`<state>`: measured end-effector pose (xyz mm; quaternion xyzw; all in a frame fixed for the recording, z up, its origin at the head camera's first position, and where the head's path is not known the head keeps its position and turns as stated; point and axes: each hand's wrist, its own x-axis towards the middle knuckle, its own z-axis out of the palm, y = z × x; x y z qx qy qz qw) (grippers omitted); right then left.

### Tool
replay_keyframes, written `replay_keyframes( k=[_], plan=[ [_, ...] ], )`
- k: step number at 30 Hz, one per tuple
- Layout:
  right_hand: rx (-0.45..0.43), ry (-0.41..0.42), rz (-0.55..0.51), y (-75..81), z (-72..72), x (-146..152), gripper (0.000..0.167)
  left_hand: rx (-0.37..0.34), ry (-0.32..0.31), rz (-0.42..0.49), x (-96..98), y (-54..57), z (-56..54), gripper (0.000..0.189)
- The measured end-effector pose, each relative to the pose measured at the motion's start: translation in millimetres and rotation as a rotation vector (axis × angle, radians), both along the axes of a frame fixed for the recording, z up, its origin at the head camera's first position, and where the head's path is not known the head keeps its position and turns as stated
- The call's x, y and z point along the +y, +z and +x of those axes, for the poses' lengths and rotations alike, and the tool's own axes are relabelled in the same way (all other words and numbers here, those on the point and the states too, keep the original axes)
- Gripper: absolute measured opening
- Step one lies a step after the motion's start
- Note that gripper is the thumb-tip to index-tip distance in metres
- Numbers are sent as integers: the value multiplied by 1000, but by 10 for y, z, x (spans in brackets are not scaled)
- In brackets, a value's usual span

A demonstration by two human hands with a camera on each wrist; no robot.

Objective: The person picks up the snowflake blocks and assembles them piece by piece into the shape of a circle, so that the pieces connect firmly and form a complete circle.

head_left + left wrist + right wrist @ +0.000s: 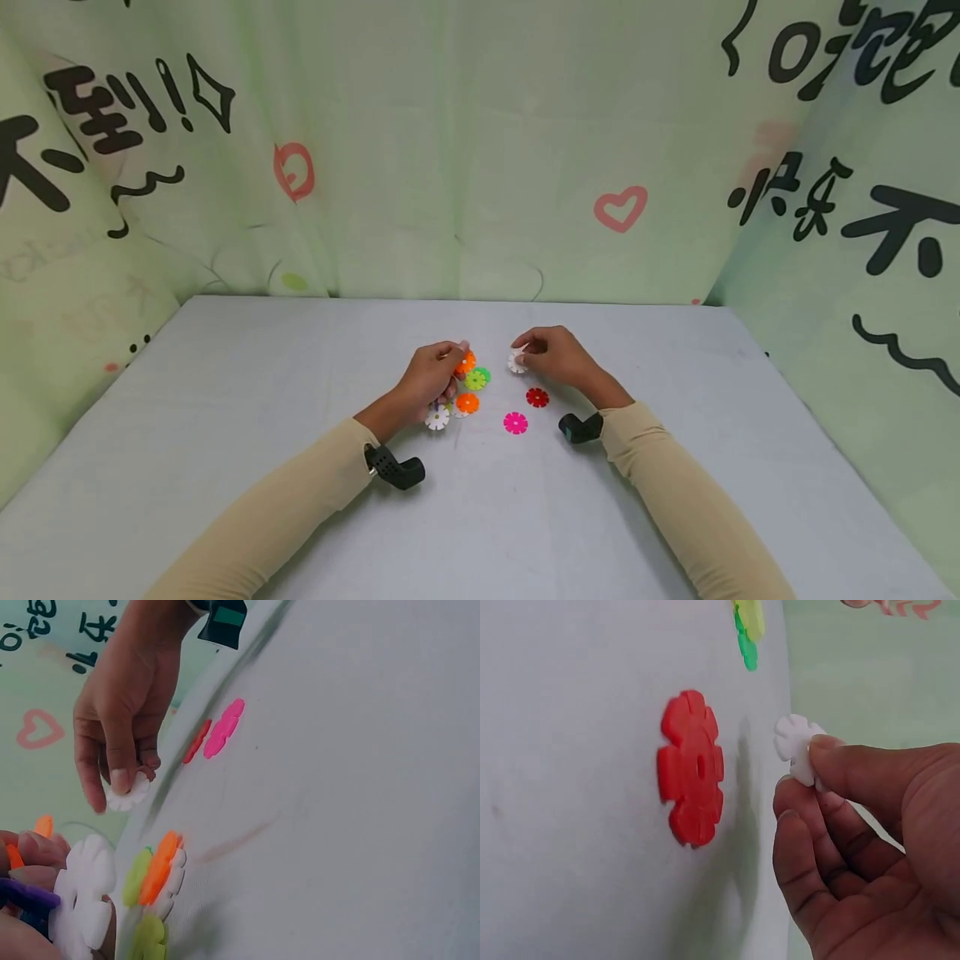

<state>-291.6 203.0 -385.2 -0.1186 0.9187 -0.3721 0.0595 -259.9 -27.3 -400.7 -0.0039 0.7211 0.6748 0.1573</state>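
Note:
My left hand [426,382] grips a joined cluster of slotted, flower-shaped plastic discs. In the left wrist view, a white disc [88,896] and a purple disc [28,894] of that cluster are slotted together; an orange disc [468,362] shows at the fingertips. The fingers hide the rest. Between thumb and fingers, my right hand [561,357] pinches a single white flower-shaped disc [793,736], raised off the table. Below this hand lies a red disc [694,769], with a pink disc [515,423] nearer me.
Beside the left hand lie a loose orange disc [467,403] over a white one, and a yellow-green disc [476,380] overlapping a green disc [487,375]. A pale cloth covers the table [300,358]. Behind hangs a printed green curtain [450,150].

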Motion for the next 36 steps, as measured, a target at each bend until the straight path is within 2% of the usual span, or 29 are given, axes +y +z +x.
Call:
replay_keyframes(
  k=[3,13,23,29,36],
  plan=[
    [-8,21,-30,8,22,-16,22,-17,-22,3,7,6,3,35],
    [-11,46,-152,1,74,-55,13,-52,-73,11,12,-20,6,36],
    [-4,15,-130,-19,141,-104,24,-41,-36,-22,12,-49,19,34],
    [18,14,-147,-20,174,-151,16,-47,-25,-25,16,-72,-1,34],
    [-26,43,-225,23,229,-224,12,-57,-34,-14,23,-80,-9,31]
  ],
)
